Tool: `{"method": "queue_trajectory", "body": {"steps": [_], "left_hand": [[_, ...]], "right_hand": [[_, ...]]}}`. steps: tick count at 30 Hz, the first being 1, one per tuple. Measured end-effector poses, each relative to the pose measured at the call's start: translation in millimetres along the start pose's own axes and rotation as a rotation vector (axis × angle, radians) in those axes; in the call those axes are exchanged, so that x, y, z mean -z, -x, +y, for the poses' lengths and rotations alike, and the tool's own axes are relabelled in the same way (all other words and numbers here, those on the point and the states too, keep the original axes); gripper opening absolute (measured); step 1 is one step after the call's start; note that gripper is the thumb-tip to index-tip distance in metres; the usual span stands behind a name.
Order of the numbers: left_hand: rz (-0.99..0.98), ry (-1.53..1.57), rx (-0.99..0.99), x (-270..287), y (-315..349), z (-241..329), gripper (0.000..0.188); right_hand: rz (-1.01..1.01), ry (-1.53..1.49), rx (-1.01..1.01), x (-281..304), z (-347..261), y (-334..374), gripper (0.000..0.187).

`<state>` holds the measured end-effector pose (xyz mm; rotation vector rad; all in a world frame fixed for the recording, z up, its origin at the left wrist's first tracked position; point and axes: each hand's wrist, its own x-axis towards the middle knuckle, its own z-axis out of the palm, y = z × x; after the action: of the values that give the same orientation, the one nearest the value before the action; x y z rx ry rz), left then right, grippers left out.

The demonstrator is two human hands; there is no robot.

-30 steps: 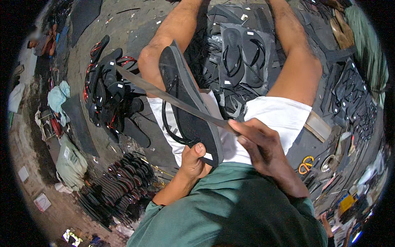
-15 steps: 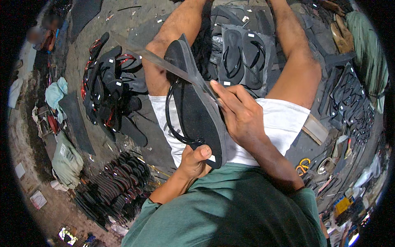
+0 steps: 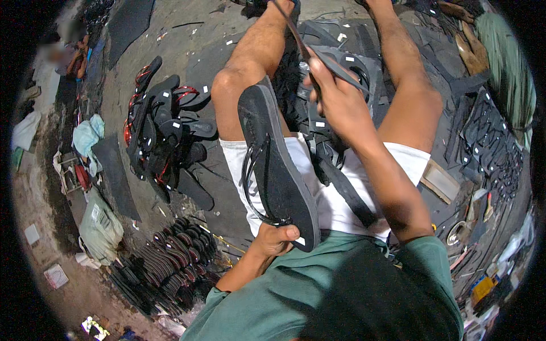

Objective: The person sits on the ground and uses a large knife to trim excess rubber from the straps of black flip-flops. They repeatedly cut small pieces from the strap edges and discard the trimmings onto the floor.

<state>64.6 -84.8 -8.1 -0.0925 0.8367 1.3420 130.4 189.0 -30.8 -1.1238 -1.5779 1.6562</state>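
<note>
My left hand (image 3: 276,238) grips the heel end of a black flip-flop (image 3: 273,170), its thumb pressed on top beside a small white label. Glossy black straps (image 3: 250,187) curve along the flip-flop's left side, and its toe end points away from me. Above and right of it, my right hand (image 3: 335,96) is closed around a long, narrow knife (image 3: 296,34) that points up and away. A dark, pointed strip (image 3: 344,73) also shows by that hand; whether it is held cannot be made out. A dark rubber strip (image 3: 347,190) lies across my white shorts.
Flip-flops with black and red straps (image 3: 165,125) are heaped at the left, above a stack of soles (image 3: 170,250). Between my legs lies another flip-flop (image 3: 355,65), partly hidden. A pile of black straps (image 3: 492,133) and a wooden block (image 3: 439,182) are at the right.
My right hand has lifted the knife off the flip-flop's right edge and swung it up and away. The flip-flop has shifted slightly toward me. A dark strip now lies on my lap.
</note>
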Motion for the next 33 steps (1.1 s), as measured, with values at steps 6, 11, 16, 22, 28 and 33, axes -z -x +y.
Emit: {"method": "queue_trajectory", "body": {"steps": [6, 11, 16, 22, 28, 33], "left_hand": [[0.051, -0.433, 0.01, -6.2, -8.5, 19.0, 0.08], [-0.011, -0.203, -0.233, -30.6, -43.7, 85.8, 0.061], [0.211, -0.458, -0.201, -34.7, -59.7, 99.4, 0.05], [0.118, -0.125, -0.097, -21.2, -59.4, 87.3, 0.045], [0.004, 0.045, 0.01, -6.8, -63.5, 82.9, 0.038], [-0.007, 0.024, 0.028, -23.0, -66.1, 92.1, 0.035]], "right_hand": [[-0.212, -0.309, -0.156, -5.4, -16.1, 110.3, 0.029], [-0.452, -0.028, -0.153, 7.4, -28.6, 128.9, 0.046], [-0.149, 0.247, 0.506, 16.4, -8.3, 137.4, 0.044], [-0.088, 0.626, 0.488, 43.5, 31.7, 177.5, 0.052], [0.024, 0.761, 0.536, 40.5, 29.8, 159.6, 0.054], [0.034, 0.831, 0.492, 26.4, 10.5, 129.2, 0.056]]}}
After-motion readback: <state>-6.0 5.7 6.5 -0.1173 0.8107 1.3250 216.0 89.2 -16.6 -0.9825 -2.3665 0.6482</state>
